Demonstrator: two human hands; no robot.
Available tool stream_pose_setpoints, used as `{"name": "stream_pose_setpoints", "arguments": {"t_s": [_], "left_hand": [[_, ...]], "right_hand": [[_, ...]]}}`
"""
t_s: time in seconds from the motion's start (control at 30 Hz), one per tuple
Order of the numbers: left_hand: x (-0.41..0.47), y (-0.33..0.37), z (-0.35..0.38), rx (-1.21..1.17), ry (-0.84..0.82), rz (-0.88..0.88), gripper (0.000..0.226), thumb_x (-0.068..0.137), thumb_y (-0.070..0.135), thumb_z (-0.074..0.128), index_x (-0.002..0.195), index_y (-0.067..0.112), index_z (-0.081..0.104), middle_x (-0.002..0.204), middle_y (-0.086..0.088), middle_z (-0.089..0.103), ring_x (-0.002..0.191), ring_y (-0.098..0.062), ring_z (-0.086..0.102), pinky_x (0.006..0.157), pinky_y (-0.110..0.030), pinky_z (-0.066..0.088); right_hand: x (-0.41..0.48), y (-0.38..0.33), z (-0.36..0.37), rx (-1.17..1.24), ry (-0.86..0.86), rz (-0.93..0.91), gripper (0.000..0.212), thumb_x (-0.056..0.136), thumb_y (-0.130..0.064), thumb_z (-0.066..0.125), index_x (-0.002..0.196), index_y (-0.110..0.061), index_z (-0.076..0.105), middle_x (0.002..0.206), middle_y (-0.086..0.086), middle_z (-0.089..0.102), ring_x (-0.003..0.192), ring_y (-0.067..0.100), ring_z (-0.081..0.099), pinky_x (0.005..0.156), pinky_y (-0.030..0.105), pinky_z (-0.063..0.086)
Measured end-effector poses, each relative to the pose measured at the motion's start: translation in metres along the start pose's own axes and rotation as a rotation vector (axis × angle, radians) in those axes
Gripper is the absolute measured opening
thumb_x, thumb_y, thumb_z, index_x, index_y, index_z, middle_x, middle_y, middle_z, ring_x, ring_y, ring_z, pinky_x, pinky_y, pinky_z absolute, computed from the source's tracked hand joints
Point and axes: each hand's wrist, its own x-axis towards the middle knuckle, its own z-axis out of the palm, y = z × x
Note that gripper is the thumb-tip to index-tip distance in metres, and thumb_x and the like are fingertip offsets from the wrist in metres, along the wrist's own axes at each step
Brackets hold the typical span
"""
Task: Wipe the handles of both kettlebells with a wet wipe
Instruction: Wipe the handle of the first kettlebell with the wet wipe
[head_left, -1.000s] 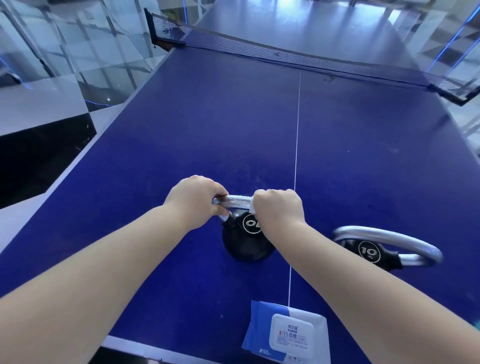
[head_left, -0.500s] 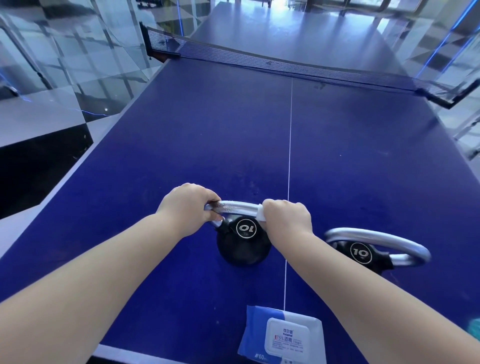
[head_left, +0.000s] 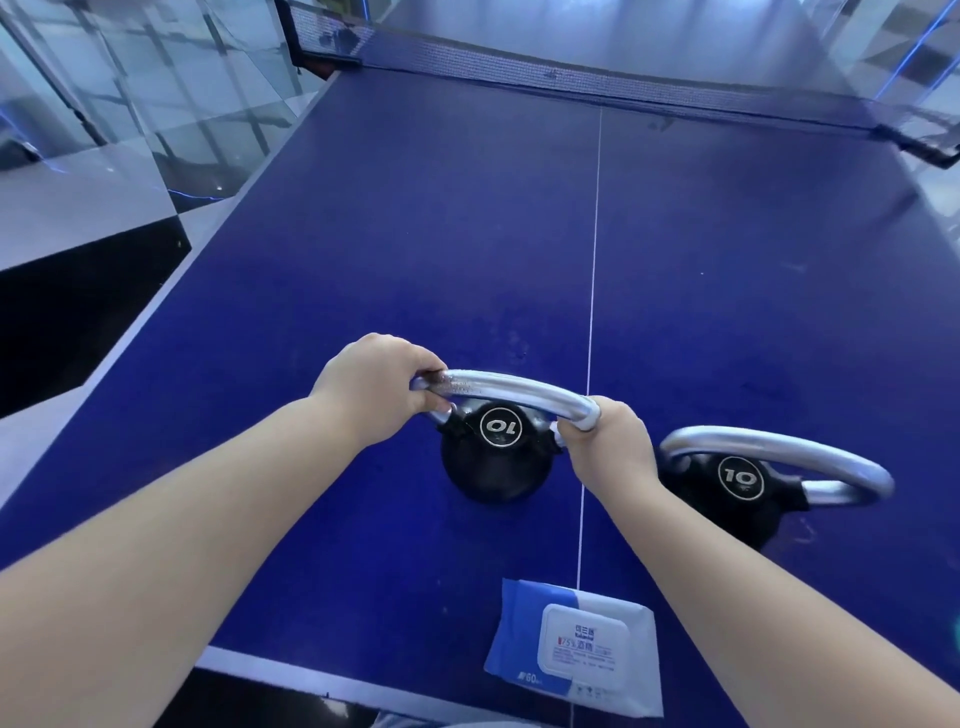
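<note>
Kettlebells sit side by side on your blue table-tennis table (head_left: 467, 234), both marked 10, with the net (head_left: 597, 73) well beyond them. You have the left kettlebell (head_left: 493, 462) just left of the white centre line, and the right kettlebell (head_left: 737, 483) near it on the other side of that line, untouched.

Your left hand (head_left: 379, 392) is closed around the left end of the silver handle (head_left: 514, 388), steadying it. Your right hand (head_left: 610, 441) is curled shut over the handle's right bend, where it turns down toward the ball. A wet wipe should be under that palm, but you cannot see it from here. Fine droplets show on the left part of the bar, so that stretch looks already wiped.

The handle's long axis runs left to right between your fists. The second handle (head_left: 779, 457) lies just right of your right hand and runs the same way, so that hand is the nearer one to move across. The wipe pack (head_left: 576, 649) lies closed at the table's near edge.
</note>
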Motion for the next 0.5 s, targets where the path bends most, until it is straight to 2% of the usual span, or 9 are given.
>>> {"name": "stream_pose_setpoints", "arguments": {"t_s": [0.1, 0.23, 0.33, 0.5], "left_hand": [[0.002, -0.003, 0.002, -0.009, -0.001, -0.008, 0.022, 0.078, 0.048, 0.074, 0.095, 0.033, 0.072, 0.078, 0.012, 0.065, 0.084, -0.014, 0.056, 0.072, -0.038, 0.054], [0.004, -0.008, 0.005, -0.019, 0.004, 0.000, 0.023, 0.078, 0.049, 0.074, 0.095, 0.034, 0.072, 0.076, 0.013, 0.065, 0.081, -0.013, 0.057, 0.071, -0.038, 0.054], [0.004, -0.010, 0.006, -0.014, 0.002, 0.009, 0.026, 0.077, 0.051, 0.073, 0.096, 0.034, 0.072, 0.076, 0.011, 0.067, 0.080, -0.014, 0.059, 0.070, -0.039, 0.055], [0.004, -0.010, 0.005, -0.011, 0.018, 0.033, 0.028, 0.077, 0.052, 0.073, 0.098, 0.033, 0.073, 0.077, 0.008, 0.068, 0.078, -0.017, 0.060, 0.068, -0.042, 0.055]], "right_hand": [[-0.006, 0.003, 0.015, 0.305, 0.055, 0.103, 0.019, 0.080, -0.028, 0.057, 0.069, -0.012, 0.058, 0.057, -0.001, 0.053, 0.052, 0.019, 0.043, 0.051, 0.033, 0.039], [-0.015, -0.002, 0.036, 0.664, 0.108, 0.252, 0.024, 0.083, -0.017, 0.065, 0.062, -0.018, 0.053, 0.056, -0.007, 0.045, 0.052, 0.011, 0.040, 0.050, 0.026, 0.037], [-0.014, -0.004, 0.041, 0.744, 0.102, 0.297, 0.026, 0.085, -0.015, 0.063, 0.063, -0.017, 0.051, 0.056, -0.007, 0.041, 0.052, 0.009, 0.037, 0.048, 0.024, 0.035], [-0.012, -0.003, 0.036, 0.734, 0.058, 0.292, 0.024, 0.084, -0.016, 0.064, 0.064, -0.017, 0.051, 0.057, -0.005, 0.040, 0.052, 0.010, 0.036, 0.047, 0.024, 0.033]]}}
